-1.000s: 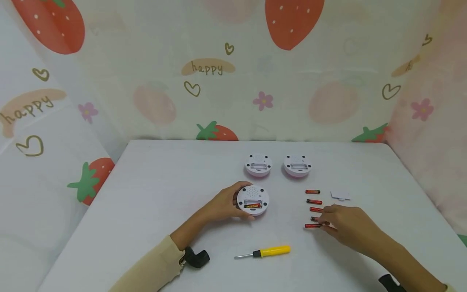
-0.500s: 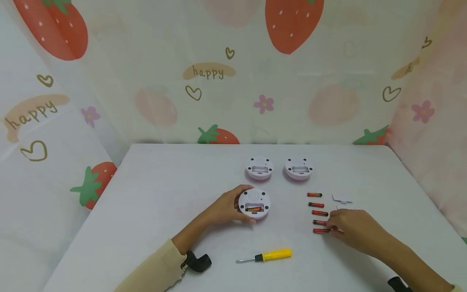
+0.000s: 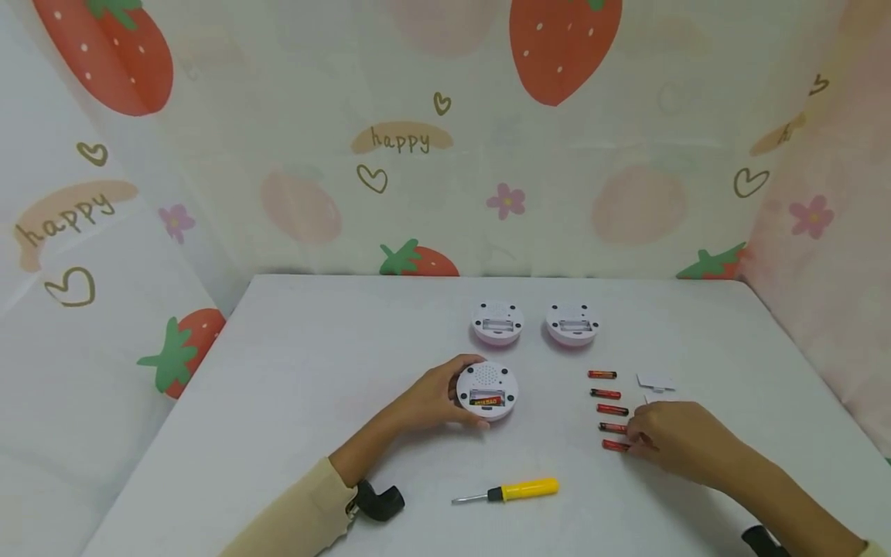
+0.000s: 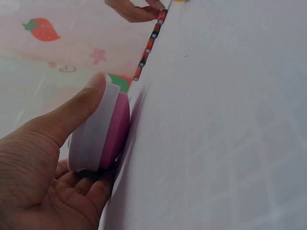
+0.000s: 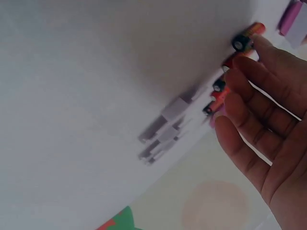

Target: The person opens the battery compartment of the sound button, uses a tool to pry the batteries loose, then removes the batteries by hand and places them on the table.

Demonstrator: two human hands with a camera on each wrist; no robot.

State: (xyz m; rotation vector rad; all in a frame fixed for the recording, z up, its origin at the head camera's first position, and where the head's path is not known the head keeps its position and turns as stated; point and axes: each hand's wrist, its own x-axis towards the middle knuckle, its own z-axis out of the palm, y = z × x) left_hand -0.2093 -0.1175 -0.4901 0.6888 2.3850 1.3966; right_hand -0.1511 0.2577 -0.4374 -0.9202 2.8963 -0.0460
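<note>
My left hand [image 3: 433,396] grips a round white device [image 3: 486,374] by its side, its open battery compartment facing up. One red and black battery [image 3: 486,401] lies in the compartment's near slot. In the left wrist view the thumb [image 4: 79,112] is on the device's white face, and its other side is pink [image 4: 117,129]. My right hand [image 3: 685,437] is at the nearest battery [image 3: 613,445] of a column of several, pinching its right end between thumb and index finger. In the right wrist view, this battery [image 5: 248,37] lies against the thumb; the other fingers are loosely bent.
Two similar devices [image 3: 497,323] with bare compartments stand farther back. Small white covers [image 3: 656,381] lie right of the battery column, partly behind the right hand. A yellow-handled screwdriver [image 3: 522,489] lies in front on the white table [image 3: 334,325].
The nearest battery has slid slightly right and toward me along with the right hand. The left hand still holds the device. The whole head view has shifted a little.
</note>
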